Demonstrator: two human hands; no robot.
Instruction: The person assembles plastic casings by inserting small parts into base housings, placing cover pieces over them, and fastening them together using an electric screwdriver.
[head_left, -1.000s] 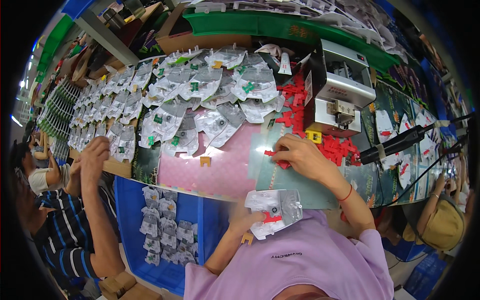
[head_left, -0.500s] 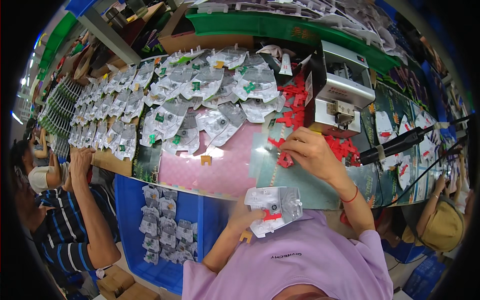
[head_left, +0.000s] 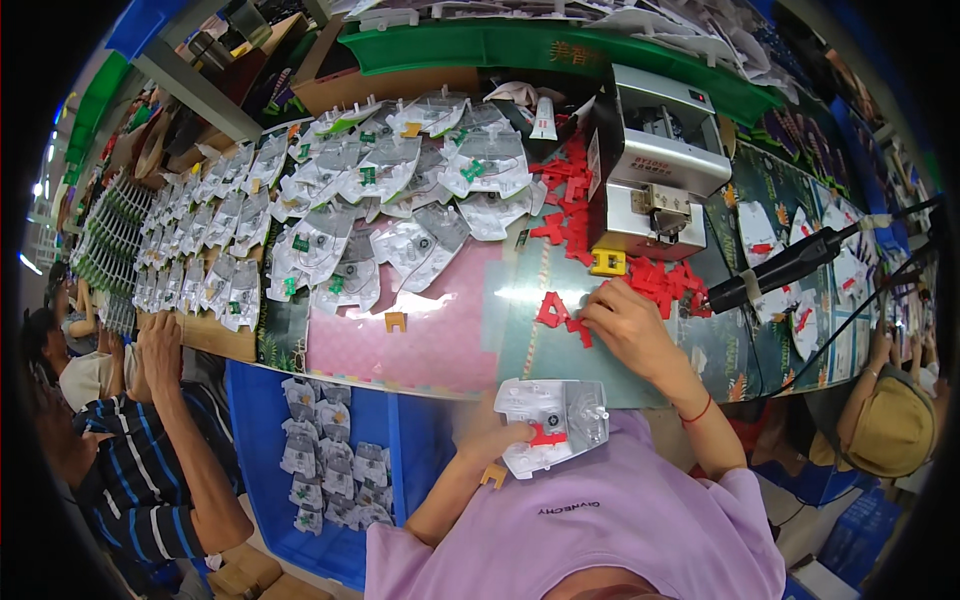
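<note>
My left hand (head_left: 497,440) grips a translucent white plastic housing (head_left: 575,415) in front of my chest, its thumb beside a red plastic piece (head_left: 546,435) lying on the housing. A small tan notched block (head_left: 493,475) shows beside that hand; what it rests on is unclear. Over the table's near side, my right hand (head_left: 630,325) is closed, fingertips pinching a small red plastic piece (head_left: 579,329). Just left of it lies another red piece (head_left: 551,309). A heap of red pieces (head_left: 660,285) spreads behind this hand, and a yellow block (head_left: 608,262) stands beside the heap.
A metal bench machine (head_left: 655,160) stands behind the red pieces. Many similar housings (head_left: 420,240) cover the table's left. A black cabled tool (head_left: 780,275) juts in from the right. Below the table edge is a blue bin (head_left: 415,440) with housings. Co-workers sit at both sides.
My right hand has drawn back toward me and slightly right, uncovering the yellow block and a loose red piece. The left hand keeps hold of the housing. The whole view has shifted slightly.
</note>
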